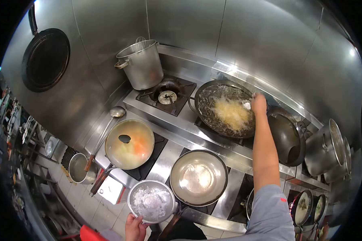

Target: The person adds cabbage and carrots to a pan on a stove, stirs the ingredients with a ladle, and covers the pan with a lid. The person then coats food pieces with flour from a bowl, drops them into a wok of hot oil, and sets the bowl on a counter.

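Observation:
My left hand grips the rim of a metal bowl at the lower middle. White powder, like flour, and a coated lump are in that bowl. My right hand is stretched over the right rim of a large dark wok on the back burner. Its fingers are closed on a small white-coated piece, whose kind I cannot make out. Inside the wok, bubbling oil surrounds a pale yellow frying mass.
A lidded pan sits front left beside a ladle; an uncovered frying pan stands at front centre. A tall pot with a whisk stands behind. Another wok and pots are at right. Small pans cook lower right.

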The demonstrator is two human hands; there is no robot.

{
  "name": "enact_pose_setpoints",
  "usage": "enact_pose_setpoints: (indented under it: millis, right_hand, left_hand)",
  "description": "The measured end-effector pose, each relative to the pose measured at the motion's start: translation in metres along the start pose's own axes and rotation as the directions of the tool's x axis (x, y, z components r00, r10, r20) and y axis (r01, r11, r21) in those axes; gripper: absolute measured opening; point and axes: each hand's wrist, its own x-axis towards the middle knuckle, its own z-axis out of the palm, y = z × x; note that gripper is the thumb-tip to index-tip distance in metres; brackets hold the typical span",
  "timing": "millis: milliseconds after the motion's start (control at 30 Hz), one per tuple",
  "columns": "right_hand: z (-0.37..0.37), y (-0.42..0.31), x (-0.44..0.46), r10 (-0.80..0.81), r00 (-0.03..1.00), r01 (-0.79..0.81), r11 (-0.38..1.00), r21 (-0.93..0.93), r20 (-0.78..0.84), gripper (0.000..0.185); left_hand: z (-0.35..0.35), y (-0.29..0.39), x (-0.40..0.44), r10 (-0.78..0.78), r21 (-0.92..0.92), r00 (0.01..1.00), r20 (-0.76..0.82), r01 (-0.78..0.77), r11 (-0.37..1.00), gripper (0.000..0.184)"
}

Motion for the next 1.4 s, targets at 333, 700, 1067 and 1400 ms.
enact_pose_setpoints:
  millis: [333, 700, 1067, 1400]
  right_hand:
    - [-0.226, -0.239, -0.131, -0.291, 0.942, 0.136, 0.782, 0.609, 0.164, 0.019]
    - [-0.201, -0.386, -0.423, -0.654, 0.549, 0.285, 0.732, 0.619, 0.52, 0.04]
    - [-0.189, -0.409, -0.481, -0.33, 0.586, -0.245, 0.798, 0.551, 0.74, 0.038]
    - [-0.18, -0.393, -0.509, -0.231, 0.334, -0.919, -0.297, 0.261, 0.914, 0.034]
  left_hand:
    - [0.007, 0.022, 0.012, -0.028, -0.059, 0.975, 0.22, 0.042, 0.997, 0.02]
    - [-0.058, 0.05, -0.003, 0.032, -0.077, 0.929, 0.37, -0.004, 0.997, 0.01]
    - [-0.114, 0.048, -0.014, -0.014, -0.041, 0.923, 0.384, 0.032, 0.999, 0.015]
    - [-0.126, 0.045, -0.02, -0.111, 0.059, 0.922, 0.372, 0.096, 0.994, 0.015]
